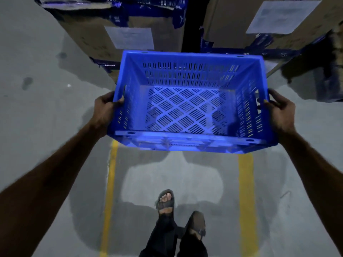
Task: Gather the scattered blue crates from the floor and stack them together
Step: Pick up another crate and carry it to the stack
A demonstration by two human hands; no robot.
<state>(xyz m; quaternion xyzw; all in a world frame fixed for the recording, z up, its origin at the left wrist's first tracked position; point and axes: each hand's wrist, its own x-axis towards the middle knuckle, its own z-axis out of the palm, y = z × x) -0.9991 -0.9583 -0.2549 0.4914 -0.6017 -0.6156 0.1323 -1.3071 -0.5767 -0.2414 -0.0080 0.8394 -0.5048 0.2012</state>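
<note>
Both hands, left hand [104,108] and right hand [281,108], clamp the blue crate [187,101] by opposite side handles, probably so it carries level.

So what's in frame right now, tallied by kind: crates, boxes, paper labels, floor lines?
Blue crate, held off the floor by left hand and right hand: 1
Cardboard boxes: 2
Paper labels: 2
Yellow floor lines: 2
Total: 7
</note>
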